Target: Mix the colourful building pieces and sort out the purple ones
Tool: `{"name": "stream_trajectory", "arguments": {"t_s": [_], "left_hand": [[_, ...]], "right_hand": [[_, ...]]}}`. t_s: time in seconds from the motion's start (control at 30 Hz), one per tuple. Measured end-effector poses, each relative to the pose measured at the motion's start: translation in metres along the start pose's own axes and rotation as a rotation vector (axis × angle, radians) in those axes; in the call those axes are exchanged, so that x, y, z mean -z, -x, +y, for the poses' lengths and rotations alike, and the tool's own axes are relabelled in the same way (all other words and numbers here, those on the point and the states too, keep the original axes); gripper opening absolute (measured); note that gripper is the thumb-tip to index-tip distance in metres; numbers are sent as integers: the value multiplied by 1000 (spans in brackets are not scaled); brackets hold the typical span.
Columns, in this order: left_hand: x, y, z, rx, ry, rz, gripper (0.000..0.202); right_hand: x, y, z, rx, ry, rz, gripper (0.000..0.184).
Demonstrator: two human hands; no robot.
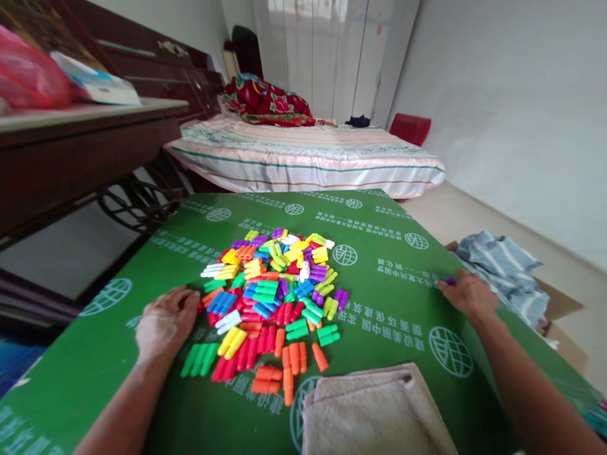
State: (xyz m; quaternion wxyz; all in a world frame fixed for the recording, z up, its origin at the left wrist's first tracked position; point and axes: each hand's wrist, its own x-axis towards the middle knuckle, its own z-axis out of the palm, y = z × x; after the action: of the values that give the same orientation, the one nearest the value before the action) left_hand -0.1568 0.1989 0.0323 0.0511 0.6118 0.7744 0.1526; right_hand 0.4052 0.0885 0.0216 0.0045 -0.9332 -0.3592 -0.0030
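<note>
A heap of small coloured plastic blocks (275, 291), red, orange, green, yellow, blue, purple and white, lies in the middle of a green board (379, 297). My left hand (164, 322) rests on the board at the heap's left edge, fingers curled against the nearest red and orange pieces. My right hand (467, 292) is far out at the board's right edge, fingers pinched on a small purple block (448, 282).
A folded beige towel (374, 411) lies at the board's near edge. A dark wooden table (85, 145) stands at the left, a bed (303, 155) behind the board. Blue striped cloth (507, 272) sits in a cardboard box on the floor at the right.
</note>
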Motion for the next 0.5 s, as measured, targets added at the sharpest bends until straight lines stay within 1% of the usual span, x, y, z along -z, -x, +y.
{"name": "stream_trajectory", "arguments": {"t_s": [0.07,0.13,0.27,0.37,0.43,0.5], "left_hand": [[2,2,3,12,20,-25,38],[4,4,5,19,36,-34,33],[6,8,7,5,58,-39,26],[7,11,7,-9,70,-35,24],[8,12,7,-13,76,-33,24],[7,12,6,-20,82,-32,25]], "right_hand": [[8,12,-18,93,9,50,54],[16,28,-43,256,-36,49,49],[30,70,-104,605,-278,-42,38],[37,102,-148,856,-382,-100,29],[39,120,-170,963,-379,-113,23],[39,132,-186,1024,-362,-118,23]]}}
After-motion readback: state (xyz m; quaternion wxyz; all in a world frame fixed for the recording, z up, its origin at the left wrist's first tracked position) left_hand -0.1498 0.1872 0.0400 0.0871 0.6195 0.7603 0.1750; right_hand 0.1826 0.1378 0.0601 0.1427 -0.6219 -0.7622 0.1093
